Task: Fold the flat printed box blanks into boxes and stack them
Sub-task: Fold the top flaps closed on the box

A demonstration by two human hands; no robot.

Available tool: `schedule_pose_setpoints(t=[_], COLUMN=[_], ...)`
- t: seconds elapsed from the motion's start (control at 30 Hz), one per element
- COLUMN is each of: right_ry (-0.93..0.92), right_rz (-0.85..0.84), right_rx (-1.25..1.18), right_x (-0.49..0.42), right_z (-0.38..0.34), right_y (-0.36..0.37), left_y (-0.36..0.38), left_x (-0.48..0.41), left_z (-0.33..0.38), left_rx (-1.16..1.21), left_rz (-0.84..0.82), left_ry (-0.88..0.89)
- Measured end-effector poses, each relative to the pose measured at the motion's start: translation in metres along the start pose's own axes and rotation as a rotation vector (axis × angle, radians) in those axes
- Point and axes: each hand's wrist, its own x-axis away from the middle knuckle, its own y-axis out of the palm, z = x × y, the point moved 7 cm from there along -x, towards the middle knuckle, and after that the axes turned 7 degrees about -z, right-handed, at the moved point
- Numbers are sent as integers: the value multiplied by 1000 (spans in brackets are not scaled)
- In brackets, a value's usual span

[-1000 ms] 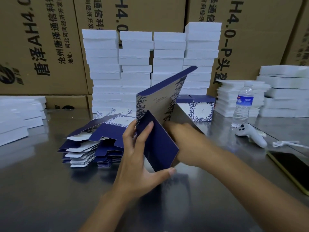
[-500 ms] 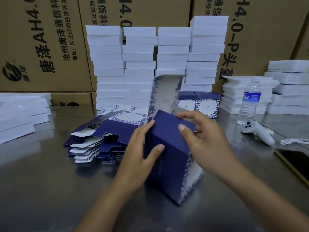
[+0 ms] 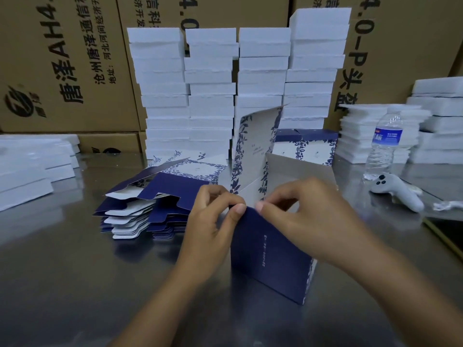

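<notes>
The blue box (image 3: 270,259) stands tall on the table (image 3: 75,271). The left hand (image 3: 213,221) and right hand (image 3: 300,216) pinch its top edge (thumbs nearly touching); the open flap (image 3: 255,146) rises at 12 o'clock from them

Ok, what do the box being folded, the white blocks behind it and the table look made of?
Box: thin printed card, matte navy outside, plain pale inside, bending at sharp creases. White blocks: probably foam, judging by rough, crumbly edges. Table: metal, likely stainless steel, showing dull blurred reflections.
</notes>
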Motion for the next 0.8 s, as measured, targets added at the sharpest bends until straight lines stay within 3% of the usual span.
schedule_pose_setpoints(t=[0.37,0.63,0.8], right_ry=[-338,-415,-349], right_rz=[272,498,491], right_rx=[117,126,24], right_x=[2,12,14], right_z=[-6,7,14], right_y=[15,10,9], left_y=[13,14,9], left_x=[-2,-3,-3], left_z=[0,-5,-2], left_rx=[127,112,33], left_rz=[11,59,59], left_ry=[-73,-82,-31])
